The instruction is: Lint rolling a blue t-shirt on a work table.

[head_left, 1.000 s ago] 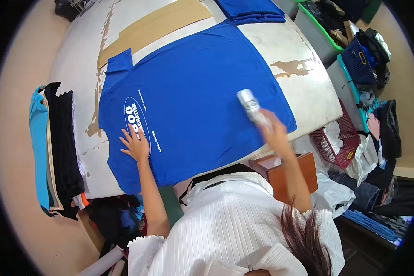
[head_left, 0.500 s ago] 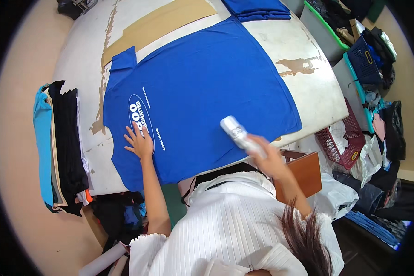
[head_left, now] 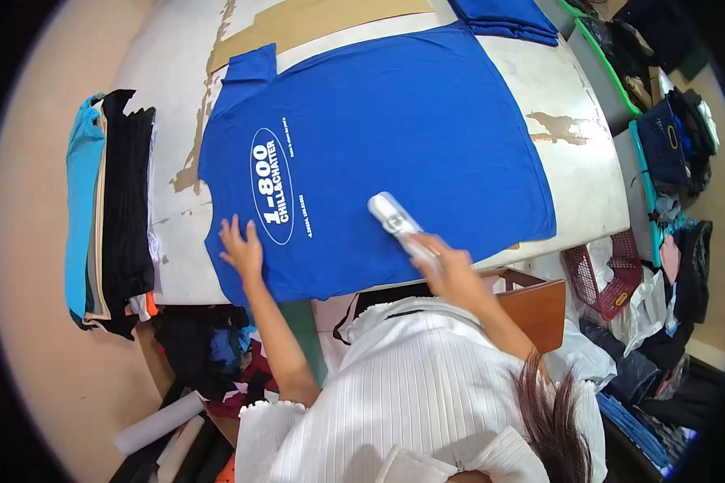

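A blue T-shirt (head_left: 395,145) with a white print lies spread over the table, its sleeve toward the far left. My left hand (head_left: 242,251) rests on the shirt near its left edge, beside the print, palm down with the fingers spread. In my right hand (head_left: 447,272) is a white lint roller (head_left: 393,216), gripped by its handle and slanting up to the left. It is slightly blurred and lies over the lower middle of the shirt; whether it touches the cloth I cannot tell.
Brown cardboard (head_left: 322,28) lies beyond the shirt, with folded blue cloth (head_left: 511,20) at the far right. Black and light-blue garments (head_left: 127,209) hang over the table's left edge. A wooden chair (head_left: 532,312) and a maroon basket (head_left: 604,278) stand at the right.
The view has shifted, so the table sits higher and further right. My left hand has come off the print toward the shirt's near left edge. The lint roller has moved left over the shirt.
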